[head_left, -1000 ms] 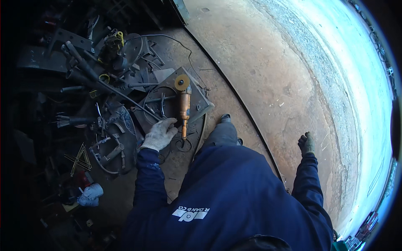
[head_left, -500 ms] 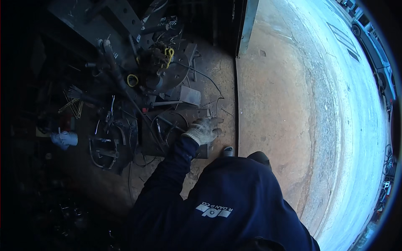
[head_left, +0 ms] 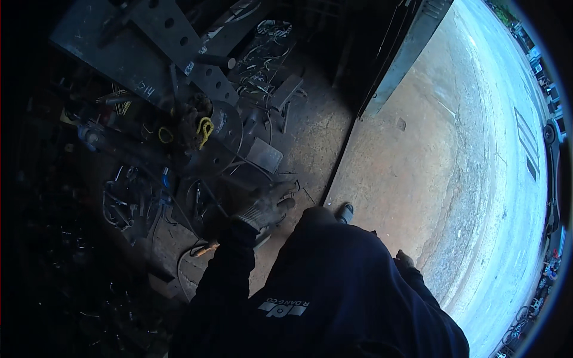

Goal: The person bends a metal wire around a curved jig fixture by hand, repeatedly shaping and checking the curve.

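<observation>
Left hand [head_left: 268, 206] looks loosely open near the metal sheet's [head_left: 264, 155] edge.
Reach, we judge; gripping would need closing. Right hand [head_left: 405, 260]: can't tell.

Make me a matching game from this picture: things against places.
1. Grey-gloved left hand
2. Right hand
3. Bright yellow looped cord
4. Orange tool part

A. By the outer edge of the dark blue left sleeve
B. Just below the flat grey metal plate
C. Lower right, over brown ground
D. Highest of these four

Pairs: 1-B; 2-C; 3-D; 4-A
</observation>
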Motion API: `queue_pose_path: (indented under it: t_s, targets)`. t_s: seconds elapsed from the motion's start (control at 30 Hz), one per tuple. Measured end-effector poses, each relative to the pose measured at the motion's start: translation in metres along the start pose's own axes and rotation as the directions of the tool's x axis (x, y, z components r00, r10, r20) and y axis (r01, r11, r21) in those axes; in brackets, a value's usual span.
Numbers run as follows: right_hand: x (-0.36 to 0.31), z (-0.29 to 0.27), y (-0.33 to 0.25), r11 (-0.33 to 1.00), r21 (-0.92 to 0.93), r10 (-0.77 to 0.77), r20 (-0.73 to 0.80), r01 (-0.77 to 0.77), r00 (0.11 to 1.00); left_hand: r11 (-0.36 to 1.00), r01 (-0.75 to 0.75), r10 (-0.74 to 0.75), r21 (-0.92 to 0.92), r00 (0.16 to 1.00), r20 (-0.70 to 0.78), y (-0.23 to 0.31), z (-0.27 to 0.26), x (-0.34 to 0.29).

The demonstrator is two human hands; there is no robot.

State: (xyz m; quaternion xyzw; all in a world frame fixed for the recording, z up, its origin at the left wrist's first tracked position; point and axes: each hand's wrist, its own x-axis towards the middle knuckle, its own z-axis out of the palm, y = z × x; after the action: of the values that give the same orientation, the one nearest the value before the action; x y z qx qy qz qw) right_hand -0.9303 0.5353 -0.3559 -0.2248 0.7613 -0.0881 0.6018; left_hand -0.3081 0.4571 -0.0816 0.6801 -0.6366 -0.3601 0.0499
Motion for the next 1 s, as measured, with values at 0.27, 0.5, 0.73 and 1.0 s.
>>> queue_pose_path:
  t_s: [0.27,0.5,0.73,1.0]
  targets:
    - [0.035,0.018,-0.389,0.899,0.308,-0.354,0.097,0.31,0.93,0.979,-0.19,0.141,-0.068,0.887,-0.439,0.067,-0.072,0.076]
    - [0.061,0.159,-0.497,0.989,-0.013,-0.133,0.383,0.149,0.914,0.985,0.034,0.152,0.171,0.313,-0.937,-0.014,-0.227,0.196]
    - [0.161,0.297,-0.573,0.012,-0.534,-0.423,0.763,0.845,0.489,0.716,0.393,0.341,0.576,0.523,-0.781,-0.082,-0.293,0.27]
    - [0.2,0.537,-0.66,-0.181,-0.314,0.003,0.947,0.932,0.32,0.94,0.339,-0.165,0.029,0.53,-0.832,-0.083,-0.284,0.285]
